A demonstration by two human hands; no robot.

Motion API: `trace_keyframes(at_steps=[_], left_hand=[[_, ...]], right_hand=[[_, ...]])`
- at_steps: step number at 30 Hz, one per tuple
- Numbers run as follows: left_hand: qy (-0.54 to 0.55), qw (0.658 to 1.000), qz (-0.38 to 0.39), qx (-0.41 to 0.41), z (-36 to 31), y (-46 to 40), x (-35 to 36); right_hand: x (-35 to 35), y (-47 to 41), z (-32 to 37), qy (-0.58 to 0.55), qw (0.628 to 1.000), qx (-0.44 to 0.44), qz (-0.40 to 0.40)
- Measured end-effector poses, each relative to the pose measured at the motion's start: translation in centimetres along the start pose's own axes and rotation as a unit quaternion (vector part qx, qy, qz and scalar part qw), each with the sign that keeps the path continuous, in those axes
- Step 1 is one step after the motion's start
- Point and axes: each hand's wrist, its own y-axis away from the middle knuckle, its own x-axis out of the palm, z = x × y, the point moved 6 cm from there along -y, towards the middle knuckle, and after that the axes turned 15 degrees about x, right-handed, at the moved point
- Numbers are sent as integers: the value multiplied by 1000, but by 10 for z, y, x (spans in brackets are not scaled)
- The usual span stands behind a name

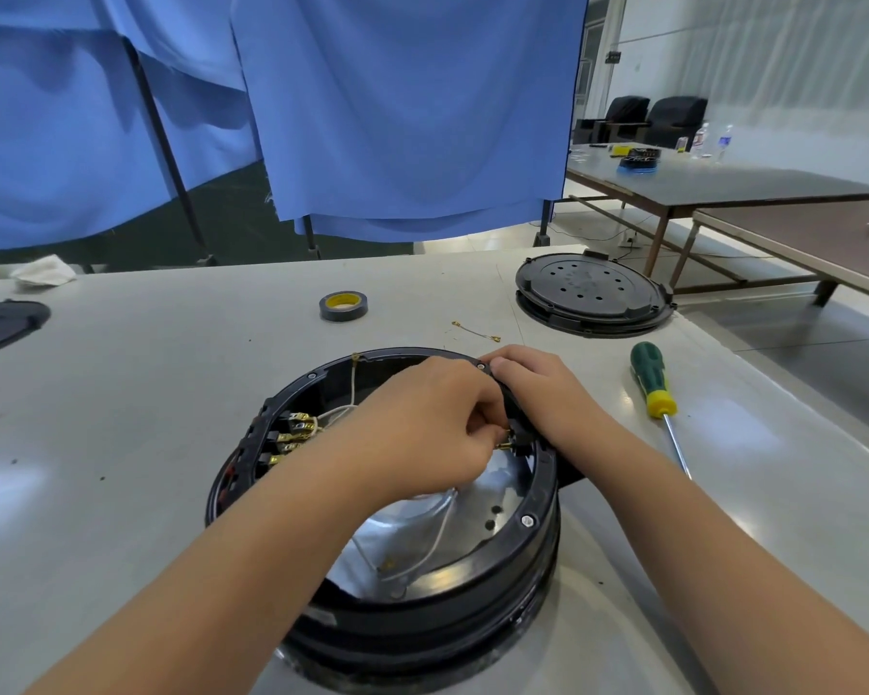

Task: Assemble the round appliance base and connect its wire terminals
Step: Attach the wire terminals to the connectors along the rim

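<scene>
Both hands work inside the open round base (472, 559) on the desk (121, 393): left hand (422, 423) pinching, seemingly, a brass terminal (503, 443); right hand (543, 393) gripping the rim. Cover (593, 290) and screwdriver (654, 388) wait.

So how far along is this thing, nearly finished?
Roughly midway, I'd guess. Done: brass terminals sit along the base's left wall. In hand: the left hand pinches a terminal at the right wall while the right hand grips the rim. Left: a loose white wire, the cover, and the screwdriver lies unused.
</scene>
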Motion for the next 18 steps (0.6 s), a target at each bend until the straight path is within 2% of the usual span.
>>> trace_keyframes(at_steps=[5,7,8,10,13,16,18], left_hand=[[88,996,-11,-17,8,5,-1],[109,993,-45,-23,15,7,-7],[100,992,-66,-25,19,8,-11],[6,996,-84,-41,29,9,-20],[-136,983,-2,-125,48,14,-16],[-168,966,109,-161,57,19,3],[-181,965,111,-156,57,20,6]], right_hand=[[-3,0,-1,-8,1000,1,-3],[-4,0,-1,-22,1000,9,2],[-6,-1,0,-29,999,13,2],[-12,-7,0,-34,999,20,-12],[-24,-24,1,28,997,15,-63],[-29,-50,1,170,982,10,-84],[-28,-71,1,270,959,14,-88]])
